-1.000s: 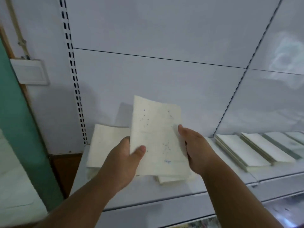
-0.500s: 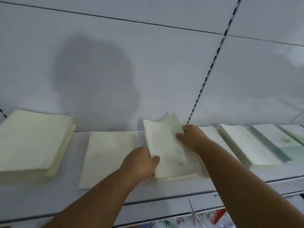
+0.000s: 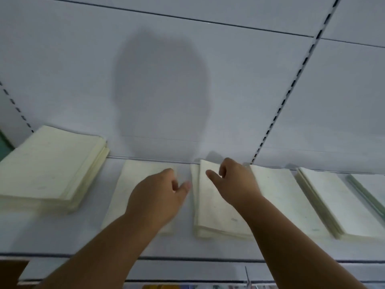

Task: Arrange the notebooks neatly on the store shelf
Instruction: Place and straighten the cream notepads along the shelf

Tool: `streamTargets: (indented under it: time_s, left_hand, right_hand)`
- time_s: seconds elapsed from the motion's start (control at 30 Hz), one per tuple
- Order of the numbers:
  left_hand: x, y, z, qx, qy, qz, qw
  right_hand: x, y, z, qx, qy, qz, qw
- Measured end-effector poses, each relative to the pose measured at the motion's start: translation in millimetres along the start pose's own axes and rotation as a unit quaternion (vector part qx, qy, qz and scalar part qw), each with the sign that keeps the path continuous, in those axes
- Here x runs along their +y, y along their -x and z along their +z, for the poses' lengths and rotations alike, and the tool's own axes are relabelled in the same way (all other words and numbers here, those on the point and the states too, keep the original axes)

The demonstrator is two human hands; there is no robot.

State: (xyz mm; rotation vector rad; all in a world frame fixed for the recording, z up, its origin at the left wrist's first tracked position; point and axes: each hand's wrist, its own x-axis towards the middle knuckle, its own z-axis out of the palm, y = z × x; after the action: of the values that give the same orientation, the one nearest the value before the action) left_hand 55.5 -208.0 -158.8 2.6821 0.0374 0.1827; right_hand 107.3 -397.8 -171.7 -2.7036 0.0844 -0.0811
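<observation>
Notebooks were found lying flat in a row of cream-coloured stacks on a white store shelf [image 3: 62, 243], against a white back panel [image 3: 208, 69]. A thick stack [image 3: 48, 170] was observed at the far left, set at a slight angle to the others. To its right a thin stack [image 3: 135, 184] was noted, partly covered by the left hand [image 3: 160, 197]. A central stack [image 3: 214, 211] was recorded just beside it, with a narrow gap of bare shelf between the two; its upper copies were seen to be slightly offset from those beneath. Further right, another stack [image 3: 285, 201] was seen close against the central one, then a stack [image 3: 341, 207] with a greenish edge, and a further green-edged item [image 3: 368, 195] cut off by the frame edge. The left hand was held above the thin stack with its fingers loosely curled and the thumb extended towards the gap; nothing was gripped, and whether the palm touched the cover could not be told. The right hand [image 3: 235, 182] was positioned over the far corner of the central stack, fingers loosely bent and the thumb extended leftward; no notebook was held in it, and contact with the top cover could not be confirmed. A slotted upright [image 3: 291, 88] was noted running diagonally up the back panel, and a large rounded shadow [image 3: 162, 92] was cast on the panel above the hands.
</observation>
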Motion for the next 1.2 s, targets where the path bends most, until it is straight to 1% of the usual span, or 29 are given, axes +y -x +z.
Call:
streamTargets:
  time_s: [0.1, 0.2, 0.3, 0.37, 0.43, 0.53, 0.6, 0.63, 0.73, 0.8, 0.83, 0.9, 0.93, 0.97, 1.0, 1.03, 1.07, 1.1, 1.13, 1.17, 1.2]
  left_hand:
    - [-40, 7, -43, 0.059, 0.039, -0.034, 0.997]
    - [-94, 19, -83, 0.111, 0.072, -0.083, 0.988]
    - [-142, 33, -121, 0.177, 0.087, -0.114, 0.974]
    - [-169, 41, -142, 0.205, 0.095, -0.118, 0.967]
    - [-195, 47, -161, 0.219, 0.094, -0.104, 0.965]
    - [-231, 47, -188, 0.227, 0.097, -0.071, 0.967]
    - [-255, 45, -201, 0.234, 0.101, -0.038, 0.966]
    - [-265, 44, -207, 0.237, 0.101, -0.023, 0.966]
    - [-291, 41, -219, 0.217, 0.109, -0.003, 0.97]
    - [-298, 37, -226, 0.192, 0.118, 0.003, 0.974]
    - [-300, 34, -229, 0.181, 0.126, 0.007, 0.975]
    - [-305, 28, -231, 0.157, 0.141, 0.013, 0.977]
    - [-307, 25, -230, 0.14, 0.138, 0.009, 0.98]
    - [-310, 21, -226, 0.118, 0.132, -0.003, 0.984]
    - [-312, 17, -222, 0.086, 0.136, -0.022, 0.987]
    - [-311, 14, -218, 0.043, 0.163, -0.041, 0.985]
    - [-310, 11, -215, 0.0, 0.213, -0.059, 0.975]
    - [-309, 7, -213, -0.022, 0.277, -0.075, 0.958]
    - [-307, 5, -213, -0.019, 0.34, -0.089, 0.936]
    - [-306, 1, -215, 0.002, 0.391, -0.103, 0.914]
    - [-306, -1, -217, 0.033, 0.423, -0.114, 0.898]
  right_hand:
    - [-55, 12, 11, -0.048, -0.089, -0.064, 0.993]
    - [-122, 26, 28, -0.075, -0.14, -0.129, 0.979]
    - [-183, 32, 50, -0.098, -0.178, -0.148, 0.968]
    - [-221, 31, 69, -0.123, -0.178, -0.127, 0.968]
    - [-256, 32, 90, -0.141, -0.168, -0.088, 0.972]
    - [-292, 34, 122, -0.124, -0.132, -0.023, 0.983]
    - [-304, 35, 140, -0.11, -0.081, 0.003, 0.991]
    - [-305, 36, 145, -0.107, -0.077, 0.022, 0.991]
    - [-298, 39, 146, -0.115, -0.143, 0.085, 0.979]
    - [-290, 43, 140, -0.13, -0.158, 0.11, 0.973]
    - [-286, 45, 136, -0.124, -0.146, 0.113, 0.975]
    - [-283, 51, 127, -0.067, -0.119, 0.106, 0.985]
    - [-284, 55, 120, -0.031, -0.144, 0.106, 0.984]
    - [-289, 60, 113, 0.004, -0.2, 0.102, 0.974]
    - [-296, 67, 105, 0.028, -0.278, 0.095, 0.955]
    - [-306, 74, 97, 0.03, -0.354, 0.088, 0.931]
    - [-318, 82, 89, 0.016, -0.423, 0.079, 0.902]
    - [-333, 90, 82, -0.005, -0.476, 0.066, 0.877]
    - [-345, 95, 78, -0.023, -0.507, 0.046, 0.86]
    - [-355, 96, 78, -0.035, -0.516, 0.032, 0.855]
    - [-361, 94, 82, -0.033, -0.512, 0.034, 0.858]
